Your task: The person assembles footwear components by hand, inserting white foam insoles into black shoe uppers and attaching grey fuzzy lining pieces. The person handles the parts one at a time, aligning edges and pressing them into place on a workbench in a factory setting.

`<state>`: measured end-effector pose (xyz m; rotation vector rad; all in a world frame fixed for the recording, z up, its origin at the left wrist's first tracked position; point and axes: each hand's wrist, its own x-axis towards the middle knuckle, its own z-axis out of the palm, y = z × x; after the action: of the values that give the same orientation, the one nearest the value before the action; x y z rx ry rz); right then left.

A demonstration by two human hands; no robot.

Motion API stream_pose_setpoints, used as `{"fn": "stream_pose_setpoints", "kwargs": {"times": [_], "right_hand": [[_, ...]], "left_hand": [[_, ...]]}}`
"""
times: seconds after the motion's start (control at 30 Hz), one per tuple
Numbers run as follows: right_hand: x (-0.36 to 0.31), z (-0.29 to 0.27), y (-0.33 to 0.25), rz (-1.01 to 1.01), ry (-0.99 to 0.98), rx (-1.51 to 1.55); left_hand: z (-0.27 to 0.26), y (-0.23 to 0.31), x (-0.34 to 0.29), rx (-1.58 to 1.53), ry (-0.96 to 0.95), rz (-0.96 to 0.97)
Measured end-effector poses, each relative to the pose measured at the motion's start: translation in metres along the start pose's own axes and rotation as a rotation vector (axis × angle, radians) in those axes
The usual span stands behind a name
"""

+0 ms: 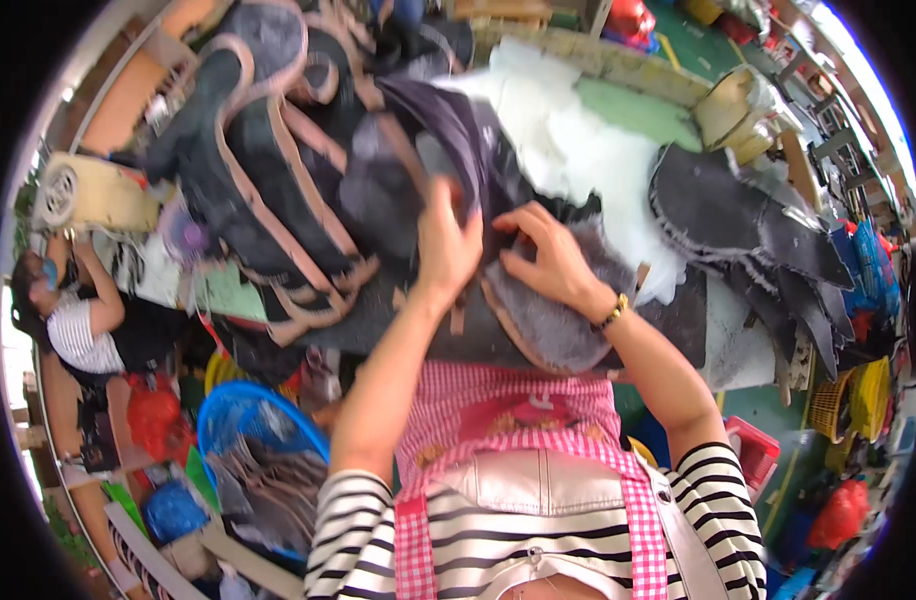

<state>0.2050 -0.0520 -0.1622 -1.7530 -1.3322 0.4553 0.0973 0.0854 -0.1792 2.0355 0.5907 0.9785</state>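
Left hand (450, 245): fingers loosely curled at dark fabric (456, 115); hold unclear, blurred. Right hand (553, 258): fingers half-bent over fuzzy grey piece (568, 335), at the surface's (733, 350) near edge; grip cannot be told. Blue basket (296, 425), off near edge, leftward: grey-brown pieces (268, 490) inside.

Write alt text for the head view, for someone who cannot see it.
A person's left hand and right hand work close together at dark cloth and a grey fuzzy piece. Dark pieces with tan strips lie heaped at left; a blue basket stands at lower left.
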Motion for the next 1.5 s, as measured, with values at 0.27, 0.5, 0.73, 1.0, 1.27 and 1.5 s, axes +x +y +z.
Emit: {"fn": "stream_pose_setpoints", "kwargs": {"times": [0.27,0.5,0.73,1.0,1.27,1.5], "right_hand": [[0.072,-0.063,0.026,0.227,0.039,0.058],[0.016,0.02,0.002,-0.211,0.222,-0.39],[0.004,0.026,0.005,-0.274,0.225,-0.489],[0.001,0.022,0.002,-0.253,-0.015,-0.516],[-0.076,0.015,-0.036,-0.235,-0.125,-0.397],[-0.099,0.005,-0.037,-0.295,-0.138,-0.221]], "left_hand": [[-0.005,0.007,0.021,-0.348,-0.028,-0.109],[-0.004,0.004,0.003,0.148,0.125,-0.115],[-0.032,0.008,0.03,0.408,-0.098,-0.124],[-0.026,0.016,0.032,0.848,-0.134,-0.146],[-0.031,0.0,0.009,0.743,0.076,-0.097],[-0.015,0.012,-0.006,-0.13,-0.016,-0.048]]}}
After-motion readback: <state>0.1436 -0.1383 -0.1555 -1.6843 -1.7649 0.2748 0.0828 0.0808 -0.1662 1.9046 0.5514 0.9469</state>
